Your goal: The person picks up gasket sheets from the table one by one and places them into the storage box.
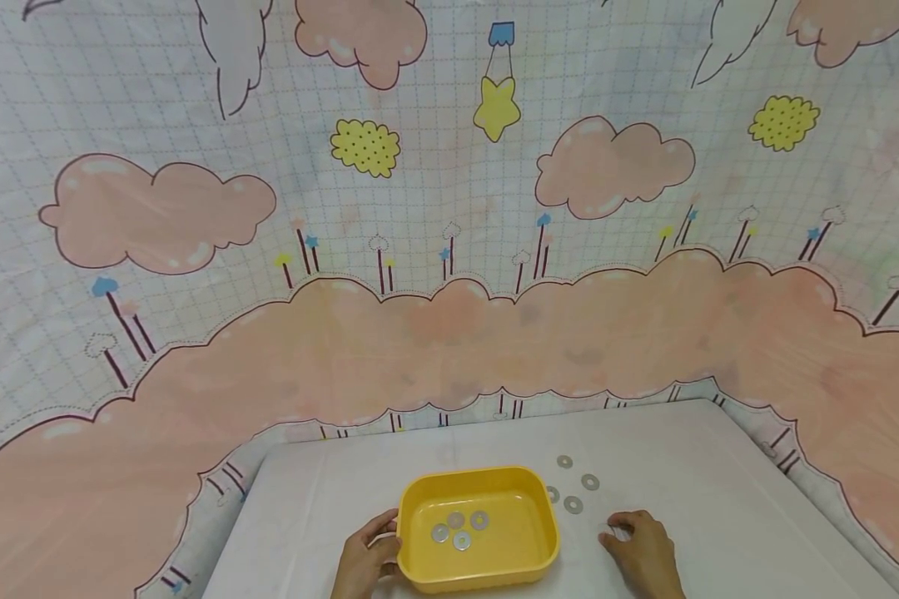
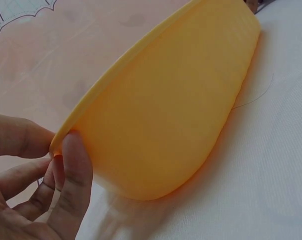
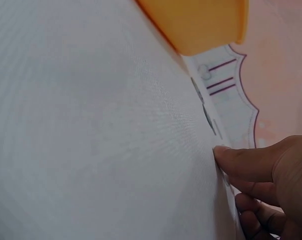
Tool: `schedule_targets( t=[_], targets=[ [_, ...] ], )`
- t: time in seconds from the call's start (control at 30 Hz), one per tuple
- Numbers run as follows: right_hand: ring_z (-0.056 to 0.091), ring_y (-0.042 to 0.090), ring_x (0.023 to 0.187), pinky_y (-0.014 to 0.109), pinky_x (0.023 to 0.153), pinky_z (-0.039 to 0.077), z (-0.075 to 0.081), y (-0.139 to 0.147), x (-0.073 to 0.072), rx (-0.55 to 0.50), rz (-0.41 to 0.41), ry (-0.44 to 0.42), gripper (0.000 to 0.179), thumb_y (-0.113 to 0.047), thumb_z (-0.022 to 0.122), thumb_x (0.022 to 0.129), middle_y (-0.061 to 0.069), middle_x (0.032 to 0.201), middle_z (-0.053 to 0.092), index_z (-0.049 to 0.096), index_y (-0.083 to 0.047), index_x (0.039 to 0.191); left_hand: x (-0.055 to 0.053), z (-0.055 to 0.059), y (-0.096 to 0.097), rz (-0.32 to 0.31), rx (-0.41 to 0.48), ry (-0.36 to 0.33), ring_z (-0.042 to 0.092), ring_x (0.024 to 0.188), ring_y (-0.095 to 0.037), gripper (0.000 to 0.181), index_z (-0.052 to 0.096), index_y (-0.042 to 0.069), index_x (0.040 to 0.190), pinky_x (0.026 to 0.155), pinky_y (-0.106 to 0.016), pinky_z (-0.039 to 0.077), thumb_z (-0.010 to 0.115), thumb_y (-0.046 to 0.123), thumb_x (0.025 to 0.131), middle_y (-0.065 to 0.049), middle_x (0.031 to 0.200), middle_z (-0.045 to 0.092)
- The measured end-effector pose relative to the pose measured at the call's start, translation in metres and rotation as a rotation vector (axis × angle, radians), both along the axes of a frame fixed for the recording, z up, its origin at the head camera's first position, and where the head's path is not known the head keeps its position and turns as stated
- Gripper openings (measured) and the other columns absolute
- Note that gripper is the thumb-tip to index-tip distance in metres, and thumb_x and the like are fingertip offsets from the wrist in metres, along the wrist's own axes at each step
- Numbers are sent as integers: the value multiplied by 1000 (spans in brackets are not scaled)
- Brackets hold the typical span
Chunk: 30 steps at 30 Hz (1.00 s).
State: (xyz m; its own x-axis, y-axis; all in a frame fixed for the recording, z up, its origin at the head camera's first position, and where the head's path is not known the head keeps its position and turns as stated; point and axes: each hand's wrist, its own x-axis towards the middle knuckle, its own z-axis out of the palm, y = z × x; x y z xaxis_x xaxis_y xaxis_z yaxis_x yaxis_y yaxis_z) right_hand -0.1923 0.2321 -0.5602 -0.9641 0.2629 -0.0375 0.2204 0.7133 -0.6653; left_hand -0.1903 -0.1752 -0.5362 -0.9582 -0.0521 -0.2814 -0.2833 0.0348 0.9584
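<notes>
A yellow plastic tray [image 1: 494, 574] stands on the white-covered table, and several flat metal washers [image 1: 479, 521] lie inside it towards its left half. At the tray's left end my left hand [image 1: 365, 553] grips the rim; the left wrist view has thumb and fingers pinching that edge. More washers [image 1: 590, 482] are scattered on the cloth by the tray's right side. Low over the table, right of the tray, my right hand [image 1: 644, 553] has thumb and index finger pinched on a thin washer edge [image 1: 614, 530], mostly hidden by the fingertips.
The white tabletop [image 1: 749, 499] stretches around the tray. Behind it hangs a cloth [image 1: 449, 349] printed with clouds and stars. Along the table's right edge the printed cloth [image 1: 824, 482] drops away.
</notes>
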Motion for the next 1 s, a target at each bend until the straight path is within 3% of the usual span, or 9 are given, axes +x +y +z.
schedule_targets(
  t=[0.3, 0.6, 0.77, 0.9, 1.0],
  targets=[
    [56, 49, 111, 66, 94, 43, 0, -1, -1, 37, 6, 7, 26, -17, 77, 78, 24, 110, 64, 73, 0, 96, 2, 3, 1, -4, -1, 4, 63, 86, -15, 59, 44, -7, 142, 70, -37, 60, 62, 4, 86, -14, 119, 56],
    [56, 39, 101, 60, 88, 43, 5, -1, -2, 74, 28, -49, 26, -20, 78, 78, 19, 103, 63, 71, -2, 95, 3, 5, 2, -3, -27, 8, 64, 87, -14, 59, 45, -7, 142, 69, -36, 60, 61, 4, 85, -17, 120, 56],
    [59, 36, 98, 59, 86, 44, 4, 2, 0, 65, 53, -15, 29, -21, 78, 78, 15, 101, 65, 69, -1, 98, 3, 6, 2, -4, -38, 8, 64, 88, -14, 59, 46, -7, 141, 69, -37, 60, 61, 4, 85, -17, 120, 57],
    [60, 24, 85, 45, 77, 47, 2, 2, 1, 32, 43, 10, 29, -18, 77, 77, 5, 92, 68, 67, -3, 99, 3, 6, 2, 0, -29, 6, 64, 88, -14, 60, 45, -6, 142, 70, -37, 60, 61, 5, 85, -17, 120, 57],
    [54, 16, 77, 31, 68, 42, 0, 1, 1, -2, 33, 13, 26, -15, 77, 77, 0, 86, 67, 65, -5, 98, 3, 6, 2, 2, -30, 1, 63, 88, -14, 59, 45, -6, 142, 69, -36, 60, 61, 4, 85, -17, 120, 57]
  ],
)
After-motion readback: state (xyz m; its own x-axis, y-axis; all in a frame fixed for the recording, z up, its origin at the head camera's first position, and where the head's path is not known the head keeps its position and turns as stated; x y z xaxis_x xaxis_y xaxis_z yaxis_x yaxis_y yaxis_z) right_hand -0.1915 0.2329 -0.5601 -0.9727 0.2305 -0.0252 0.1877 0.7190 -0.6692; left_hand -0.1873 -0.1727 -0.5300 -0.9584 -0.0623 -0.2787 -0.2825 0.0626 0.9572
